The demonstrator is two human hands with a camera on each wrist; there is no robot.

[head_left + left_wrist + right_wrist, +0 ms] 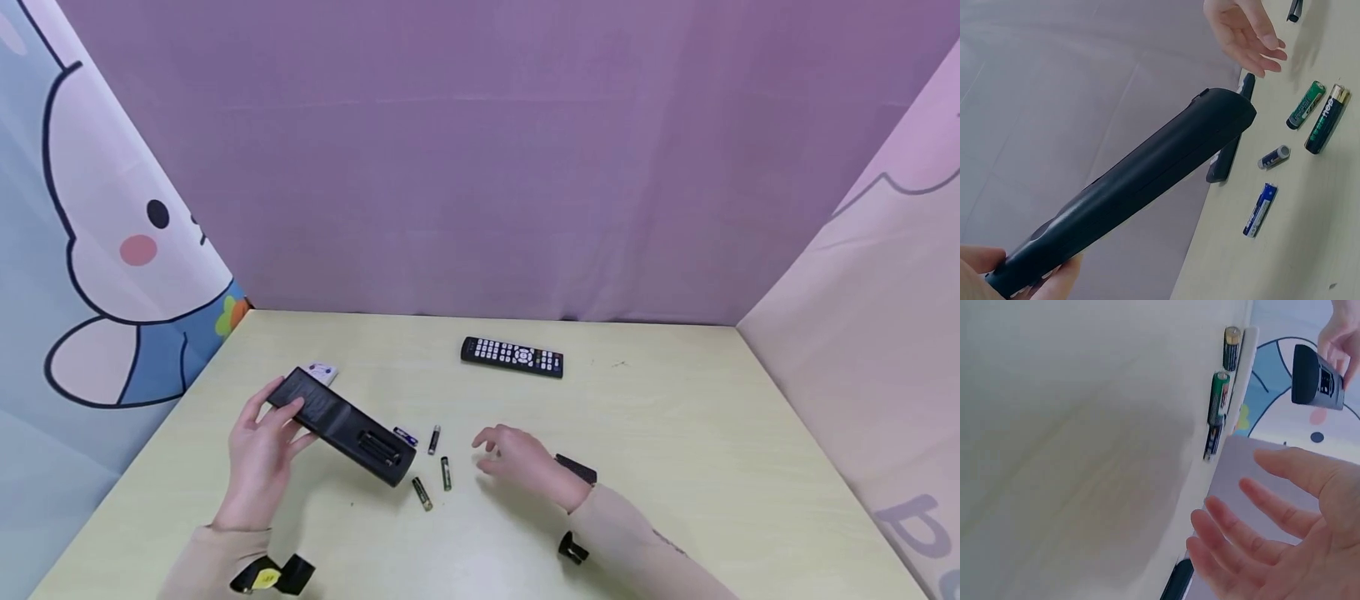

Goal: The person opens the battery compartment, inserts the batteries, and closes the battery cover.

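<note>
My left hand (258, 454) grips a black remote control (330, 417) near one end, raised above the table. Its back faces up in the head view, with the battery compartment (378, 448) uncovered at the far end from my fingers. Several small batteries lie on the table just past that end: a blue one (1260, 210), a grey one (1274, 157), a green one (1305, 105) and a black one with a gold end (1327, 120). To their right hovers my right hand (517, 458), fingers loosely bent, nothing held, as the right wrist view (1272, 531) confirms.
A second black remote control (512, 357) lies button side up near the table's back edge. A small white item (322, 372) is partly hidden behind the held remote. Purple cloth (480, 167) stands behind the table, with printed panels (112, 250) at the sides.
</note>
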